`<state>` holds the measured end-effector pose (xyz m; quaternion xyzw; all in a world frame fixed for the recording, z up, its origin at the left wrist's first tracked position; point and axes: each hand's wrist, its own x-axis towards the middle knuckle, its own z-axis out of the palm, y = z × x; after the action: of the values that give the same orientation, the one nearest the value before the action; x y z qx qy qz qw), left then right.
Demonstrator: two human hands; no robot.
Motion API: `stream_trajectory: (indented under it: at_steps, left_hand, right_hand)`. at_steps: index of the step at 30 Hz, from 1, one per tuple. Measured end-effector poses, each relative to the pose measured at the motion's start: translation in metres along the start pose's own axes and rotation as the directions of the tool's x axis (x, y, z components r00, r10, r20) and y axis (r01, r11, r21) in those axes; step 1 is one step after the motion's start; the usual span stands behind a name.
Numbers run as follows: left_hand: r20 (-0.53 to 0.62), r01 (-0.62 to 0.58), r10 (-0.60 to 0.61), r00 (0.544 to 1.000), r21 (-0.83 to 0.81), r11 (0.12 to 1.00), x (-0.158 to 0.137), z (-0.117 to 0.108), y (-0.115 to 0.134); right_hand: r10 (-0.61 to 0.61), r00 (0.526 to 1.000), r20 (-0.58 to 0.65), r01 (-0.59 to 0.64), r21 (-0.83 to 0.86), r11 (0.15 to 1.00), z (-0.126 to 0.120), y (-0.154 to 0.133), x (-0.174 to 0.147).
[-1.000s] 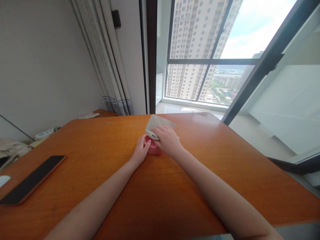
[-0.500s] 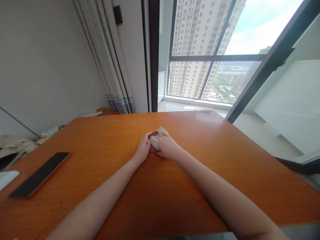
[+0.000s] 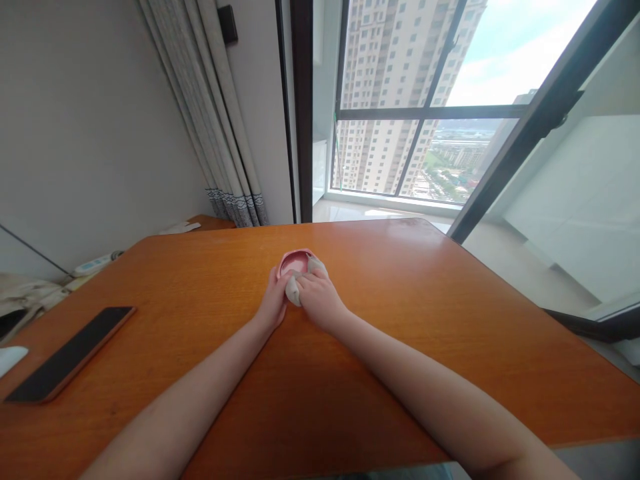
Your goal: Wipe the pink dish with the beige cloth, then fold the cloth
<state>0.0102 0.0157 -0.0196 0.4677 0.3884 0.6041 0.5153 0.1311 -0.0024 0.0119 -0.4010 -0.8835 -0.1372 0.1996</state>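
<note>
A small pink bowl-like dish (image 3: pixel 294 261) is held up over the table, its hollow side partly facing me. My left hand (image 3: pixel 273 297) is closed on its left and near side. Bunched in my right hand (image 3: pixel 320 297) is a pale grey-white cloth (image 3: pixel 293 291), pressed against the dish's near right rim. Part of the cloth shows beyond the right fingers as well. The dish's underside and near wall are hidden behind the hands and cloth.
Both forearms lie over a brown wooden table (image 3: pixel 400 287). At the left is a long flat black panel (image 3: pixel 70 353) with a reddish edge, near a white object (image 3: pixel 11 359). Behind the table hang a grey curtain (image 3: pixel 220 120) and a large window (image 3: pixel 400 113).
The dish has tipped so its pink inside shows more. Both hands have shifted slightly left, and the cloth has moved from over the dish's middle to its near right rim.
</note>
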Motion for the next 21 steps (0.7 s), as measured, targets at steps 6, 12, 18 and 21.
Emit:
stream_trajectory:
  at_steps: [6, 12, 18, 21]
  left_hand:
    - [0.007, -0.242, 0.255, 0.967, 0.339, 0.909, 0.019, -0.022, 0.006]
    - [-0.055, -0.213, 0.241, 0.969, 0.307, 0.927, 0.013, -0.013, 0.006]
    - [-0.142, -0.226, 0.281, 0.949, 0.314, 0.922, 0.004, -0.002, -0.004]
    - [-0.11, -0.228, 0.294, 0.949, 0.402, 0.887, 0.011, -0.01, 0.006]
  right_hand:
    - [-0.243, 0.964, -0.105, 0.246, 0.013, 0.969, 0.005, 0.019, 0.001]
    - [-0.262, 0.954, -0.147, 0.264, -0.006, 0.965, 0.007, 0.029, -0.001]
    - [-0.15, 0.977, -0.152, 0.155, 0.016, 0.988, 0.011, 0.012, -0.003]
    - [-0.209, 0.968, -0.14, 0.218, 0.051, 0.975, 0.012, 0.014, -0.002]
